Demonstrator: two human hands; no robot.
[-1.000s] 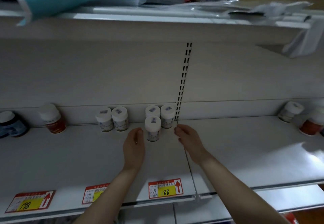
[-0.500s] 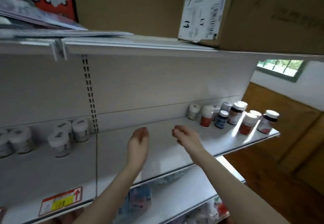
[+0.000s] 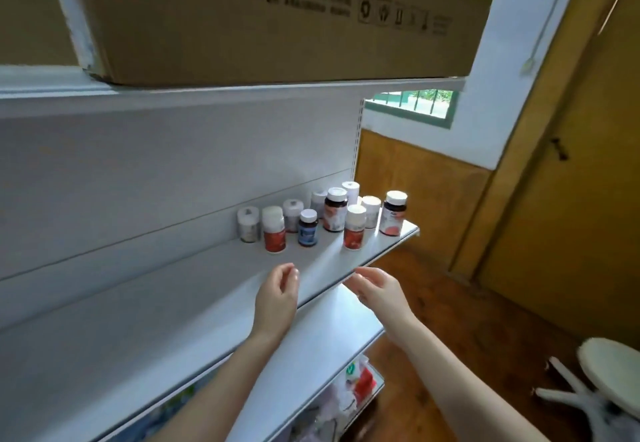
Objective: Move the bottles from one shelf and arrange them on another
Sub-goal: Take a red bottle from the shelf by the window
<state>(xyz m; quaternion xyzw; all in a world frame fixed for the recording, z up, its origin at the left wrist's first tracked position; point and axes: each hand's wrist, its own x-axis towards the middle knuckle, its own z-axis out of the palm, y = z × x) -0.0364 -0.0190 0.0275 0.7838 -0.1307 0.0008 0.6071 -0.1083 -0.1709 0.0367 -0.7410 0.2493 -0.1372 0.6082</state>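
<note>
**Clerk:** Entry one, upper left?
**Checker:** Cardboard box (image 3: pixel 277 19), resting on the top shelf (image 3: pixel 207 95).

**Clerk:** Entry two, the stock?
**Checker:** Bottles (image 3: pixel 335 213), about ten, all upright, crowded at the right end of the middle shelf (image 3: pixel 156 310). Leftmost is a pale bottle (image 3: pixel 248 225) near the back panel. Just beside it is a red-label bottle (image 3: pixel 274 235), then a blue bottle (image 3: pixel 308 232). Far right is a dark bottle (image 3: pixel 393 213) near the shelf corner.

**Clerk:** Hands?
**Checker:** Left hand (image 3: pixel 277 298), at the shelf's front edge, in front of the red-label and blue bottles and apart from them. Its fingers (image 3: pixel 289 270) are loosely curled and hold nothing. Right hand (image 3: pixel 379 291), just to the right, beyond the edge. Its fingers (image 3: pixel 363 273) are relaxed, slightly bent, and empty.

**Clerk:** Further right?
**Checker:** Wooden door (image 3: pixel 571 199), and a white stool (image 3: pixel 609 372) low in the corner.

**Clerk:** Step in hand?
**Checker:** By my reading, the reach toward the cluster. No bottle is lifted or carried.

**Clerk:** Next move calls for?
**Checker:** Probably each hand closes round a front-row bottle, since the red-label and blue ones are nearest. They should be lifted straight up, because the bottles stand close together. A knock at the corner could send the dark bottle off the edge.
</note>
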